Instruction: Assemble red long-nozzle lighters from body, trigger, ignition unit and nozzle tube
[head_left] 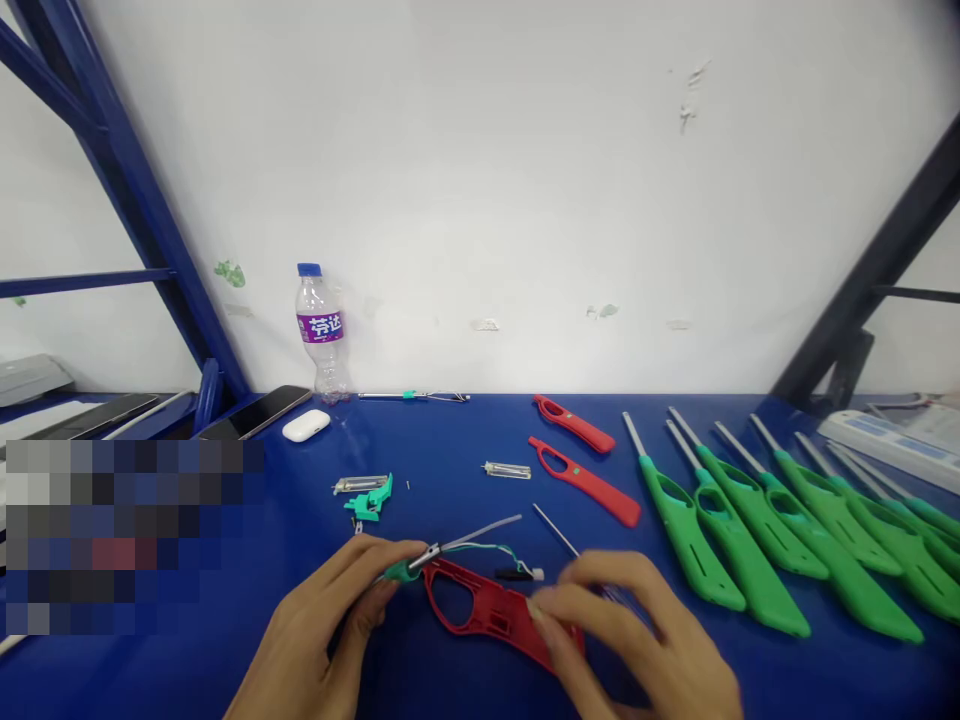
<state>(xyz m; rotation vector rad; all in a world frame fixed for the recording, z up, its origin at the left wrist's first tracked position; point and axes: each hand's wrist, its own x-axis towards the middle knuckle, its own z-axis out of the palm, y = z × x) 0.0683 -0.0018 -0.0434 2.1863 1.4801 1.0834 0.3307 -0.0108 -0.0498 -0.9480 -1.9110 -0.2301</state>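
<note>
My left hand point(330, 610) is closed around the green collar of a metal lighter nozzle point(425, 560). From the nozzle run a clear tube and thin wires to a small black igniter point(514, 575) on the table. Just right of that hand lies an open red lighter casing half point(491, 605), its hollow inside facing up. At the casing's right part, my right hand point(630, 630) pinches with thumb and forefinger at its edge; the fingers hide whether a small part is between them. A thin metal rod point(555, 530) runs beneath this hand, its other end hidden.
Green lighters point(757, 550) lie in a row at right. Two red casing pieces point(589, 485), clear fuel tanks point(508, 470), a green trigger part point(371, 498) and another nozzle point(412, 396) lie behind my hands. A bottle point(322, 335), phone point(259, 412) and white case point(306, 425) stand back left.
</note>
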